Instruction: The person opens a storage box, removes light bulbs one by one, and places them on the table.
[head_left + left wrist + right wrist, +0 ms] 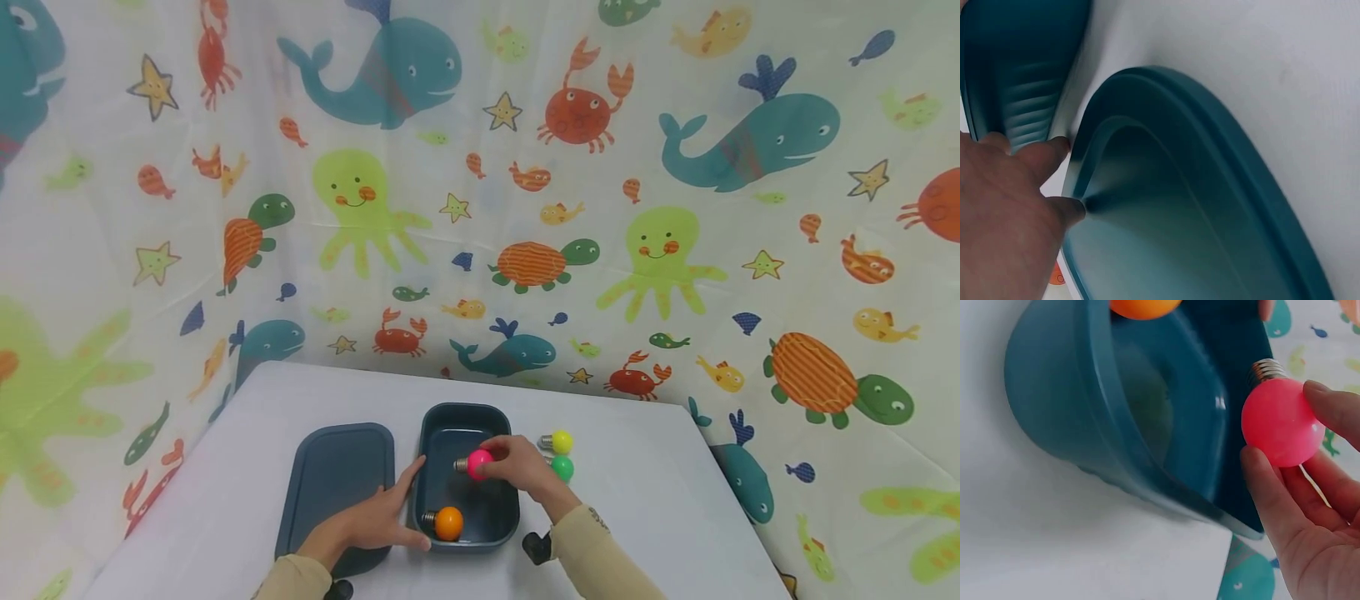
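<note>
A pink light bulb (480,464) with a metal screw base is pinched between the thumb and fingers of my right hand (516,463), over the dark teal box (514,523). In the right wrist view, the pink bulb (1282,422) points its base away from the palm, above the box rim. An orange light bulb (448,523) lies inside the box, in its near left corner. My left hand (375,518) rests against the box's left side with thumb and index finger spread and fairly straight. Its other fingers are near the lid (1147,206).
Left of the box, the dark teal lid (341,467) lies flat on the white table (660,500). A yellow bulb (561,442) and a green bulb (561,468) lie to the box's right, the green one partly behind my right hand. A sea-animal patterned curtain (465,233) surrounds the table.
</note>
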`<state>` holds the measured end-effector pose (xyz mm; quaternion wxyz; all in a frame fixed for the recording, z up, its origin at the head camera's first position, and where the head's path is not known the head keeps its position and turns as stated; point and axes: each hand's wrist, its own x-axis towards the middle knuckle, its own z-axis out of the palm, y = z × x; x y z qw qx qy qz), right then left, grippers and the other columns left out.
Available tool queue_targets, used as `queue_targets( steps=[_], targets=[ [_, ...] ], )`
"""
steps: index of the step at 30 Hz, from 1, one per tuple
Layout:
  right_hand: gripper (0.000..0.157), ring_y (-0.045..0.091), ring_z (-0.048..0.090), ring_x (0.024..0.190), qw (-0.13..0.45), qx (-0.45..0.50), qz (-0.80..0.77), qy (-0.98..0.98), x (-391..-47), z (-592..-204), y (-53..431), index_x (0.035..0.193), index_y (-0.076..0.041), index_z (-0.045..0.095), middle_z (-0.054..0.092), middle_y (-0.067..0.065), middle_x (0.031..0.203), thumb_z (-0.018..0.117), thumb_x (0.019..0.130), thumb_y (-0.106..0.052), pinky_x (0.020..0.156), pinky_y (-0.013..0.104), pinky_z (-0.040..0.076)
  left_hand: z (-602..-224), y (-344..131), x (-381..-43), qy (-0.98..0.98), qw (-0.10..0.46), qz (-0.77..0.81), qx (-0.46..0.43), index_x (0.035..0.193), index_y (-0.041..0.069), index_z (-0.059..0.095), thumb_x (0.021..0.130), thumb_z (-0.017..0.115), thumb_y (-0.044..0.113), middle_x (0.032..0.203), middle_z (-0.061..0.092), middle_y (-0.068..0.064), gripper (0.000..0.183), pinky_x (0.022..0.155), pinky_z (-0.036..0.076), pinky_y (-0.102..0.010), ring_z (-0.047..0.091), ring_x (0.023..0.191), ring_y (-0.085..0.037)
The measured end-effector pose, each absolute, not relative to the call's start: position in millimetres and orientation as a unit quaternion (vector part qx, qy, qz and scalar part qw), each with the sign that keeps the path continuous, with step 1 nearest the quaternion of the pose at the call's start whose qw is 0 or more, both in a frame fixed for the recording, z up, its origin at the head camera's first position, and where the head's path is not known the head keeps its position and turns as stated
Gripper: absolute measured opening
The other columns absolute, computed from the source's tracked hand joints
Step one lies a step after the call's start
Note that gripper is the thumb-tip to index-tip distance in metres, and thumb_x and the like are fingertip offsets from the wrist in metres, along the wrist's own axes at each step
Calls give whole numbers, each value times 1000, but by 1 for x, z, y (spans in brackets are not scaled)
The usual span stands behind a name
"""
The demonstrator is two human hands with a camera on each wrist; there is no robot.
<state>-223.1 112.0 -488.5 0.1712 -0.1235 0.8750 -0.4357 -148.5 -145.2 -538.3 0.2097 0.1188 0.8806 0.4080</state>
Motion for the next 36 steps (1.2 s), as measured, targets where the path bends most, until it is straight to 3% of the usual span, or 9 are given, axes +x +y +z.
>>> queue_targets(
  steps=[10, 21, 36],
  targets=[
    [50, 27, 60, 104, 139, -131, -454, 870, -226, -478, 136, 126, -3, 63, 65, 11, 116, 78, 84, -23, 89, 44, 55, -536, -145, -148, 879, 210, 410, 123, 157, 15, 2, 73, 82, 50, 159, 21, -23, 122, 106, 9, -76, 28, 138, -51],
    [54, 33, 54, 116, 117, -89, -477, 867, -225, -479, 160, 128, -8, 62, 62, 10, 124, 80, 81, -28, 86, 47, 55, -536, -147, -149, 879, 210, 406, 132, 157, 14, 1, 74, 81, 52, 158, 21, -24, 122, 106, 10, -75, 30, 138, -50],
    [53, 31, 56, 116, 85, -34, -483, 871, -226, -482, 187, 131, -8, 61, 62, 10, 125, 78, 84, -25, 90, 47, 54, -535, -147, -149, 877, 211, 411, 133, 157, 13, 1, 74, 81, 51, 158, 20, -24, 122, 107, 8, -74, 31, 138, -48]
  ],
)
